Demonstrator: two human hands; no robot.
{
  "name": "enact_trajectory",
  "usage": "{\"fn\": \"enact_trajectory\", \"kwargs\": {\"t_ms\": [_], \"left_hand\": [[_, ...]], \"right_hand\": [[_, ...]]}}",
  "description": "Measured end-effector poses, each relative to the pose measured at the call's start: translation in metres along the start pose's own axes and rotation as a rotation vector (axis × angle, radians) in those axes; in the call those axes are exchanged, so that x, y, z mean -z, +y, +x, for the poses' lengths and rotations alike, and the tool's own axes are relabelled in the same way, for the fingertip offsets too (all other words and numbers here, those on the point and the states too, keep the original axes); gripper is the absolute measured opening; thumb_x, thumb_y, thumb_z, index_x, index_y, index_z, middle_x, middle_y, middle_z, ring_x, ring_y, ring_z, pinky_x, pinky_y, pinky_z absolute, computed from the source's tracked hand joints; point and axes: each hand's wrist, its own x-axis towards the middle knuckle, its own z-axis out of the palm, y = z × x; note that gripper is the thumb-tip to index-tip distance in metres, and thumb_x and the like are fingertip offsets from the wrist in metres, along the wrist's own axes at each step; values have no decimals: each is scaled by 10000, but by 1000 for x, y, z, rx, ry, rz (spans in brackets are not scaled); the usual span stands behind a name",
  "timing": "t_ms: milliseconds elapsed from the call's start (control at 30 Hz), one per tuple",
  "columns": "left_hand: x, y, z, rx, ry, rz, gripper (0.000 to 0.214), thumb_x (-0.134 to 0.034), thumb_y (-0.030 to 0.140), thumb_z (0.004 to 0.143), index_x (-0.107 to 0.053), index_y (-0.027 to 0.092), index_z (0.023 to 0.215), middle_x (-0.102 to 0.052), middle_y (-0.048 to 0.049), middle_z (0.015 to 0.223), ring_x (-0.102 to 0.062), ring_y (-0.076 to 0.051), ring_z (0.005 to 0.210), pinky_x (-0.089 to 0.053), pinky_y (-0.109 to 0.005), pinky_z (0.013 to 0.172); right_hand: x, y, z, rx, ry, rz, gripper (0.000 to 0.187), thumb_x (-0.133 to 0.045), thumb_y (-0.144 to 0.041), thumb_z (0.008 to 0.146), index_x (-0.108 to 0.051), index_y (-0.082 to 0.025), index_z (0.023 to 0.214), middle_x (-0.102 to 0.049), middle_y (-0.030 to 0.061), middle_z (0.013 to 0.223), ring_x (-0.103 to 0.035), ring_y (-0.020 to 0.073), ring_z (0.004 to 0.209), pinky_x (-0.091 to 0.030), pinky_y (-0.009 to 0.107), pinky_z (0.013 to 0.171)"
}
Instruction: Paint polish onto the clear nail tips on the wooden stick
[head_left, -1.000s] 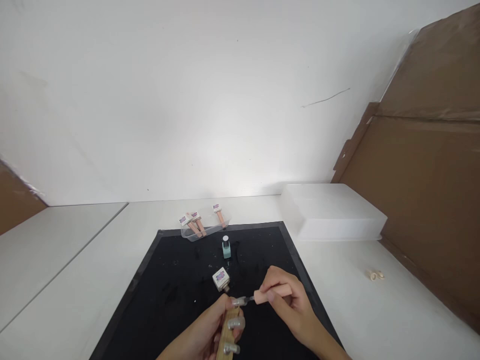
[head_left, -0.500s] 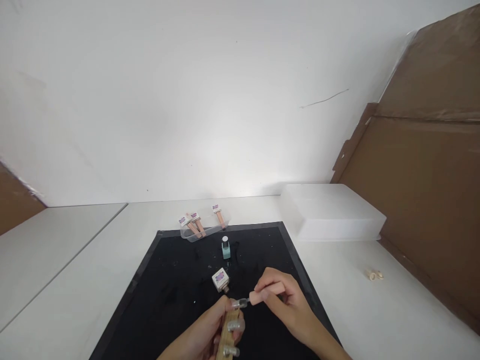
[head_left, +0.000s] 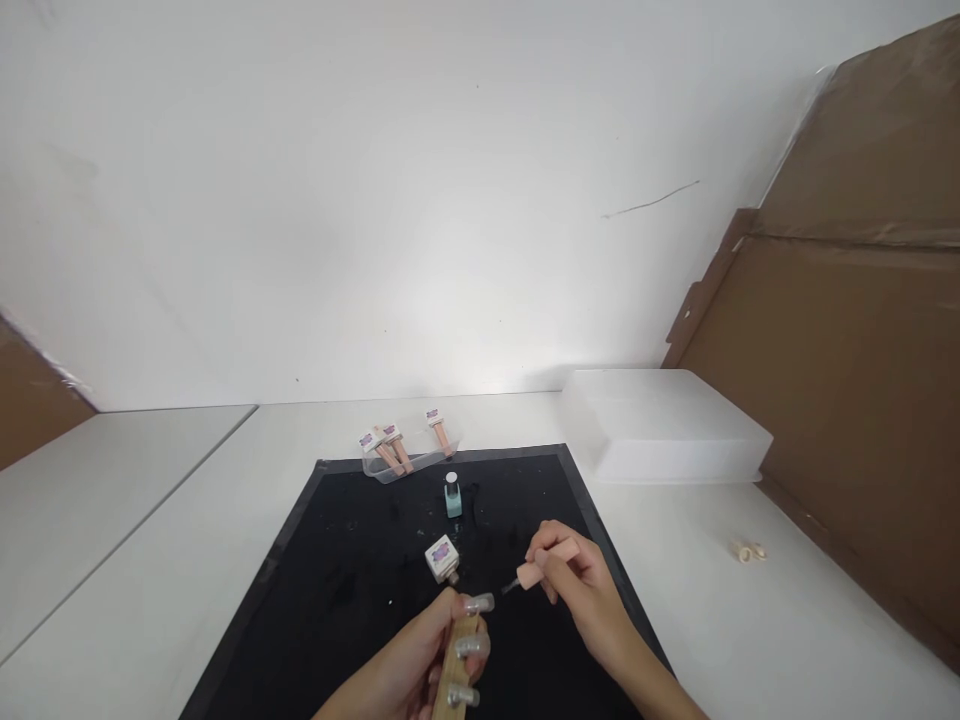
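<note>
My left hand (head_left: 424,645) is closed around a wooden stand (head_left: 450,672) that carries several clear false nail tips (head_left: 472,646). Its thumb lies at the base of the topmost tip. Between the fingers and thumb of my right hand (head_left: 587,587) is a nail polish brush (head_left: 548,562) with a pink handle. The dark bristles point down and left, a short gap away from the top nail tip. A square polish bottle (head_left: 442,558) with a purple-marked label lies on its side just beyond my left hand. Farther back stands a teal nail polish bottle (head_left: 452,497).
A black mat (head_left: 337,590) lies under my hands. At its far edge a clear tray (head_left: 386,477) holds several pink-handled bottles (head_left: 391,452). A translucent white box (head_left: 667,425) stands at the right, with small beige rings (head_left: 744,552) nearby. Cardboard (head_left: 847,400) borders the right side.
My right hand has drawn the brush back to the right and slightly up, off the top nail tip. My left hand and the stand have hardly moved.
</note>
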Motion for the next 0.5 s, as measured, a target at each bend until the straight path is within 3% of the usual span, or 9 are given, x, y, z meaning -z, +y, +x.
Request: {"fn": "enact_trajectory", "kwargs": {"t_ms": [233,500], "left_hand": [[-7,8,-5,5,-3,-3,411,-364,580,630,-423,199,486,-162,97,372,-144,-38,298,-26,-203,319],[-7,10,-6,47,29,-1,388,-361,560,625,-410,204,478,-163,96,354,-160,-40,294,-30,-197,311]], "right_hand": [[-3,-4,-1,16,-44,-89,175,-494,-124,768,-527,-177,604,-566,-16,572,-548,141,556,-394,241,547],[-1,-4,-2,98,-57,-136,206,-499,-127,793,-541,-176,597,-568,-10,582,-527,138,567,-381,239,555]]}}
